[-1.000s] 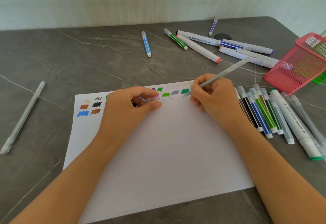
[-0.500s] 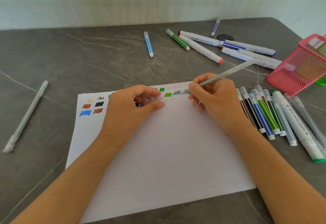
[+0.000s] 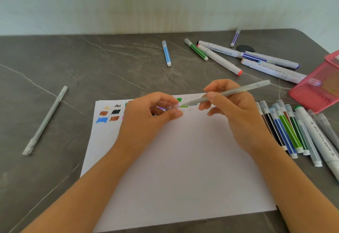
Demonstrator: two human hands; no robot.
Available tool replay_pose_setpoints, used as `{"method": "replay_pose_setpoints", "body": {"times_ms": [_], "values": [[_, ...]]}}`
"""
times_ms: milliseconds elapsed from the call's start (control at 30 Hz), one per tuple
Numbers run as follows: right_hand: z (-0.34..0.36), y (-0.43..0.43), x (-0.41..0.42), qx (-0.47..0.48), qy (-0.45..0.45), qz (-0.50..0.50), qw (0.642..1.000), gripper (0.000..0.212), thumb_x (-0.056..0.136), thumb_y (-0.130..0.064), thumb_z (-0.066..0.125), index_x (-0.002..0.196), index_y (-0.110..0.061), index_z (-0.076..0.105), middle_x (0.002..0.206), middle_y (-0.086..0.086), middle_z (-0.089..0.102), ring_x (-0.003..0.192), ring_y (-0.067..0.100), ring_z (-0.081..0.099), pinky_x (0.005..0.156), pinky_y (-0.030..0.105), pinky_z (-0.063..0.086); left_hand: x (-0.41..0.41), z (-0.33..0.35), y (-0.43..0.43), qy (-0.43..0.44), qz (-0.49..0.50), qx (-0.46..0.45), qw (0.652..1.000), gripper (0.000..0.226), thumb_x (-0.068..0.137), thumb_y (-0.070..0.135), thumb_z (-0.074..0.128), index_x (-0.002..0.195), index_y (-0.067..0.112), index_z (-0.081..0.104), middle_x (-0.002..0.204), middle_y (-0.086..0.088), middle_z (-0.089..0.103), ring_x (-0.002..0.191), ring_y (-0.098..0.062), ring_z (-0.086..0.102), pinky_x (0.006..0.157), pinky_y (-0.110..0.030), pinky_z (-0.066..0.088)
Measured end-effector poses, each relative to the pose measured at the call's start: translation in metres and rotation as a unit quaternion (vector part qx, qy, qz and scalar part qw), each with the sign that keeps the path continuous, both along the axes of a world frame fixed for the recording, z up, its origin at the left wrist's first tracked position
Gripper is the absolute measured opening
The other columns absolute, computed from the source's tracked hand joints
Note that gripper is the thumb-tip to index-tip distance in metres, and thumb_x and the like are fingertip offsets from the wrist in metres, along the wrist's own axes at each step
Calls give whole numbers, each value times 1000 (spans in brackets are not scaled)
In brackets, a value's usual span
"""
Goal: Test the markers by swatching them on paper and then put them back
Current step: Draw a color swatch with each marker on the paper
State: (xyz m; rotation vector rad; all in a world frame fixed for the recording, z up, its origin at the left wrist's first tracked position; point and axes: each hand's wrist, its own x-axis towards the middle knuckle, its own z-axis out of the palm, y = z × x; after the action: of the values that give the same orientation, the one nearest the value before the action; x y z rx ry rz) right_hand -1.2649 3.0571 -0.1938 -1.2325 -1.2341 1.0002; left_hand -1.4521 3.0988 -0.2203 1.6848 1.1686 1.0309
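Observation:
A white sheet of paper (image 3: 176,168) lies on the table with a row of colour swatches (image 3: 110,115) along its far edge. My right hand (image 3: 236,115) grips a thin pale grey pen (image 3: 236,91), whose tip hovers just above the swatch row. My left hand (image 3: 146,120) pinches a small clear cap (image 3: 172,107) between thumb and fingers, close to the pen's tip. My left hand hides part of the swatches.
A row of capped markers (image 3: 286,131) lies right of the paper. A pink mesh basket (image 3: 319,89) lies tipped at the far right. Loose markers (image 3: 220,58) are scattered at the back, a blue one (image 3: 166,53) apart. A grey pen (image 3: 45,120) lies at the left.
My right hand has lifted the grey pen off the paper and turned it flatter, its tip now pointing at the cap in my left hand. My left hand has stayed in place.

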Motion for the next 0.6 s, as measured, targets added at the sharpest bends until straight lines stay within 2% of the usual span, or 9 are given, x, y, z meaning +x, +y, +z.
{"method": "replay_pose_setpoints", "body": {"times_ms": [100, 333, 600], "values": [[0, -1, -2, 19, 5, 5, 1000, 10, 90, -6, 57, 87, -15, 55, 71, -1, 70, 74, 15, 66, 69, 27, 48, 0, 0, 0, -5, -4, -1, 1000, 20, 70, 22, 81, 83, 34, 71, 79, 12, 70, 58, -9, 58, 58, -15, 45], [-1, 0, -3, 32, 5, 1, 999, 12, 91, 0, 55, 89, -12, 54, 73, 12, 70, 75, 14, 68, 72, 16, 46, 0, 3, 0, 21, -14, 29, 999, 20, 71, 25, 80, 86, 34, 69, 82, 13, 70, 66, -3, 60, 58, -9, 41], [-1, 0, -2, 30, -1, -5, 1000, 6, 90, -3, 56, 93, -7, 55, 75, 10, 71, 77, 12, 68, 72, 16, 46, 0, 3, 0, 27, -13, 57, 998, 21, 71, 24, 79, 86, 35, 69, 82, 19, 68, 68, -2, 60, 56, -7, 38]]}}
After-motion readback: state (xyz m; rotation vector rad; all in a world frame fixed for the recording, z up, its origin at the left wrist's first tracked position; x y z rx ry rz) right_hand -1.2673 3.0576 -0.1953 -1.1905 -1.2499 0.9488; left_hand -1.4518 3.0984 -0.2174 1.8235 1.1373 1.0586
